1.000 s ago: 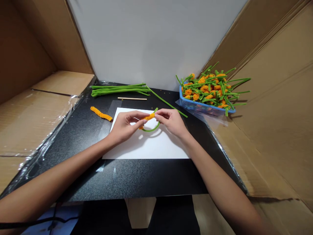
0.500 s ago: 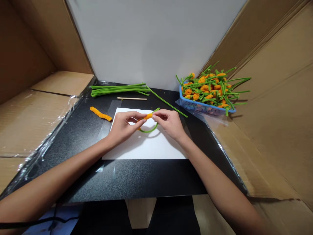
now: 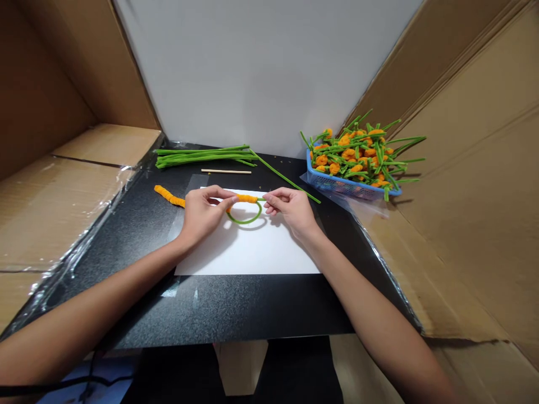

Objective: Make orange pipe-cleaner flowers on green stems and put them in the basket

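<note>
Between finger and thumb, my left hand (image 3: 207, 212) pinches an orange coiled pipe cleaner (image 3: 246, 198) that is threaded on a green pipe cleaner (image 3: 245, 222). The green one bends into a loop below the coil. Its end sticks out to the right of the coil, and my right hand (image 3: 291, 210) is closed on it at the fingertips. Both hands hold the piece above a white sheet of paper (image 3: 252, 252). Left of my left hand, a second orange coil (image 3: 168, 196) lies on the black table, its right end hidden behind the hand.
A bundle of green pipe cleaners (image 3: 202, 157) lies at the back, with a single one (image 3: 290, 180) slanting right. In front of the bundle is a thin wooden stick (image 3: 226, 171). A blue basket (image 3: 351, 186) at right holds many orange-and-green pieces. Cardboard walls (image 3: 475, 157) flank the table.
Both hands have shifted: the left moved leftward with the orange coil, and the right now grips the green end instead of the coil's edge. The loop looks rounder and more exposed.
</note>
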`<state>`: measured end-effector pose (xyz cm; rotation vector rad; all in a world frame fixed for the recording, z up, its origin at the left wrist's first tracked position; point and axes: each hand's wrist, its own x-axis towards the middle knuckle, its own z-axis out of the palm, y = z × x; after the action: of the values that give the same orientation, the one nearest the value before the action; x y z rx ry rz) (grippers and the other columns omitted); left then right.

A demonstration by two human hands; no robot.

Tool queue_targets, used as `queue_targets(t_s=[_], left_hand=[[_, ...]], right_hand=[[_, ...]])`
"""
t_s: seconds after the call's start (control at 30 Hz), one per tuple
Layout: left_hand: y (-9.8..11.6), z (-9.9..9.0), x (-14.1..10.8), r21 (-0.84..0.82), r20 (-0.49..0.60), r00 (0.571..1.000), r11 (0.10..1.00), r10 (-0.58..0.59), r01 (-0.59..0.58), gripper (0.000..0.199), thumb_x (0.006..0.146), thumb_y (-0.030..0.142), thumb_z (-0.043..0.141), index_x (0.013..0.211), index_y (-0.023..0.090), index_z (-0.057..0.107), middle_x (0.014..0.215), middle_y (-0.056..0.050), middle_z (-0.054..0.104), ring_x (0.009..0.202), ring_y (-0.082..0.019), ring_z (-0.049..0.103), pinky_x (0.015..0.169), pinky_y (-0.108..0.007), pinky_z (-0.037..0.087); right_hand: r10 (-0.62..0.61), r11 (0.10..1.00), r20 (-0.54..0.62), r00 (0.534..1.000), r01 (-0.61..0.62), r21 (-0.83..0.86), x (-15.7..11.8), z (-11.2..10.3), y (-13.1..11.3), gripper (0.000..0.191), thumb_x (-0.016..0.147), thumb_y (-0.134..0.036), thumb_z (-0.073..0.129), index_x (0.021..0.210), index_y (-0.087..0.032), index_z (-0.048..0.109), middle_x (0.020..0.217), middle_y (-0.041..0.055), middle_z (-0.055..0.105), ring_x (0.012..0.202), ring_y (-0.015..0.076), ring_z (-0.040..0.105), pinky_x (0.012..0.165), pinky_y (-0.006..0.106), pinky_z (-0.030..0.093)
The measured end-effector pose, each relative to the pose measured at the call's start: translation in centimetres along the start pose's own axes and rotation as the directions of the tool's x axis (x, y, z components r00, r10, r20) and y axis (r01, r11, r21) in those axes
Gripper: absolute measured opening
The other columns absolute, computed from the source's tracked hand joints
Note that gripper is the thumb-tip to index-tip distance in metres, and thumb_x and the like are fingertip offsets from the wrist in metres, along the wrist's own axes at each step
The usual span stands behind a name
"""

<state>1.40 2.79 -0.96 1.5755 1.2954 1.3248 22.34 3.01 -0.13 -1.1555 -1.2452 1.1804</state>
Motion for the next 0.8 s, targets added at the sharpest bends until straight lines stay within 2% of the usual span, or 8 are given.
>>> queue_targets(t_s=[0.1, 0.17, 0.27, 0.37, 0.53, 0.63, 0.7, 0.8], left_hand=[[-1.2, -0.8, 1.4, -0.074, -0.042, 0.995, 0.994, -0.086, 0.083, 0.019, 0.076, 0.034, 0.081, 0.079, 0.017, 0.073, 0.079, -0.001, 0.077, 0.075, -0.02, 0.07, 0.071, -0.035, 0.057], [-2.0, -1.9, 3.0, -0.1, -0.141, 0.984, 0.99, -0.109, 0.095, 0.018, 0.075, 0.031, 0.081, 0.078, 0.017, 0.071, 0.076, 0.0, 0.076, 0.076, -0.019, 0.069, 0.075, -0.036, 0.057], [-2.9, -4.0, 5.3, -0.155, -0.372, 0.923, 0.987, -0.101, 0.045, 0.015, 0.073, 0.028, 0.079, 0.072, 0.018, 0.068, 0.072, -0.001, 0.073, 0.074, -0.018, 0.067, 0.074, -0.035, 0.056], [-3.0, -5.2, 6.4, -0.175, -0.389, 0.919, 0.985, -0.064, -0.005, 0.019, 0.073, 0.034, 0.079, 0.074, 0.019, 0.067, 0.076, -0.003, 0.072, 0.078, -0.019, 0.067, 0.073, -0.034, 0.057], [-2.3, -4.3, 5.3, -0.192, -0.203, 0.979, 0.981, -0.032, -0.008, 0.022, 0.078, 0.04, 0.073, 0.085, 0.02, 0.068, 0.089, -0.005, 0.075, 0.088, -0.02, 0.07, 0.071, -0.029, 0.056], [-1.3, -3.1, 3.9, -0.06, -0.044, 0.998, 0.997, 0.036, -0.039, 0.032, 0.082, 0.047, 0.069, 0.097, 0.018, 0.072, 0.1, -0.009, 0.076, 0.095, -0.022, 0.07, 0.075, -0.03, 0.055], [-0.6, -2.2, 2.9, 0.049, 0.112, 0.991, 0.995, 0.078, -0.084, 0.037, 0.085, 0.052, 0.066, 0.098, 0.018, 0.074, 0.105, -0.01, 0.076, 0.099, -0.024, 0.069, 0.08, -0.032, 0.054], [0.0, -0.9, 1.7, -0.024, 0.351, 0.935, 0.999, 0.053, -0.047, 0.038, 0.083, 0.053, 0.069, 0.099, 0.019, 0.074, 0.102, -0.01, 0.077, 0.09, -0.022, 0.072, 0.075, -0.031, 0.055]], right_hand=[[-0.009, 0.999, 0.0, 1.0, 0.009, -0.047, 0.3, -0.6, -0.2, 0.042, 0.059, -0.052, 0.089, 0.072, -0.015, 0.073, 0.061, 0.0039, 0.07, 0.051, 0.0134, 0.062, 0.05, 0.025, 0.05], [-0.014, 0.998, -0.04, 0.999, 0.012, -0.056, 0.7, -1.3, -0.4, 0.044, 0.055, -0.053, 0.09, 0.071, -0.015, 0.072, 0.059, 0.0036, 0.069, 0.05, 0.0133, 0.062, 0.048, 0.025, 0.05], [-0.035, 0.998, -0.124, 0.992, 0.029, -0.052, 1.4, -2.6, -0.7, 0.045, 0.054, -0.052, 0.091, 0.069, -0.015, 0.071, 0.057, 0.0027, 0.068, 0.047, 0.0119, 0.06, 0.047, 0.024, 0.049], [-0.046, 0.999, -0.16, 0.986, 0.043, -0.023, 1.9, -3.6, -0.8, 0.045, 0.054, -0.052, 0.091, 0.068, -0.014, 0.07, 0.056, 0.0023, 0.067, 0.047, 0.0113, 0.06, 0.047, 0.023, 0.049], [0.002, 0.999, -0.156, 0.988, 0.005, 0.05, 1.6, -3.2, -0.8, 0.045, 0.052, -0.049, 0.091, 0.068, -0.013, 0.07, 0.056, 0.0023, 0.067, 0.048, 0.0104, 0.059, 0.048, 0.022, 0.049], [-0.023, 0.998, -0.165, 0.986, 0.032, 0.054, 1.1, -2.1, -0.8, 0.043, 0.056, -0.05, 0.089, 0.072, -0.014, 0.071, 0.057, 0.0021, 0.066, 0.05, 0.0119, 0.061, 0.05, 0.024, 0.05], [-0.044, 0.997, -0.163, 0.986, 0.053, 0.049, 0.8, -1.4, -0.7, 0.042, 0.059, -0.05, 0.087, 0.074, -0.014, 0.071, 0.058, 0.002, 0.067, 0.051, 0.0131, 0.062, 0.051, 0.026, 0.051], [-0.062, 0.997, -0.159, 0.985, 0.07, 0.042, 0.5, -0.7, -0.5, 0.038, 0.064, -0.05, 0.083, 0.076, -0.016, 0.071, 0.062, 0.0023, 0.068, 0.053, 0.0145, 0.064, 0.054, 0.027, 0.052]])
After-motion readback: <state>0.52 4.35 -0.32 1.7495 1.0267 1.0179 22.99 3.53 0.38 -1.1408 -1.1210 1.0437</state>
